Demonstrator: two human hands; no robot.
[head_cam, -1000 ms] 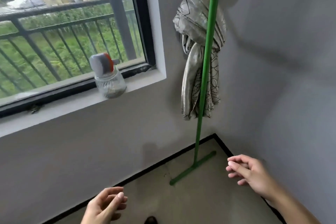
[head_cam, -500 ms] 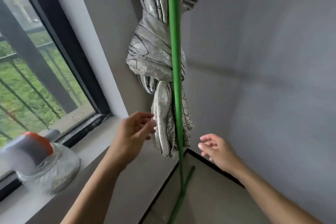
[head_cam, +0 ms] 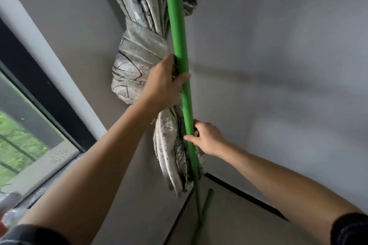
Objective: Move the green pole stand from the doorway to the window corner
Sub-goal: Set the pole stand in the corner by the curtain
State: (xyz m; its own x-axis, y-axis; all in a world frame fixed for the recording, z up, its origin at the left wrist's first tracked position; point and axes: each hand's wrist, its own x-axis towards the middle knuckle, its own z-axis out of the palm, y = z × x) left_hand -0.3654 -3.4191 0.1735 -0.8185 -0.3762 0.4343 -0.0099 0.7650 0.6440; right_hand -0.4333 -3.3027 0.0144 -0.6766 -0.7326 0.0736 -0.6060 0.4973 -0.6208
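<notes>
Pole [head_cam: 180, 65] upright in window corner, touching knotted curtain [head_cam: 137, 69]. Left hand [head_cam: 163, 83] grasps pole high, right hand [head_cam: 207, 137] low. Advice: steady vertically, seat foot [head_cam: 203, 217] flat on floor, free curtain before letting go.

I see the knotted curtain [head_cam: 139, 69] crowding the green pole [head_cam: 180, 49] from behind and on its window side, pressed against my left hand [head_cam: 163, 83] and right hand [head_cam: 207, 137]. To the pole's right, the grey wall [head_cam: 278, 65] leaves open room.
</notes>
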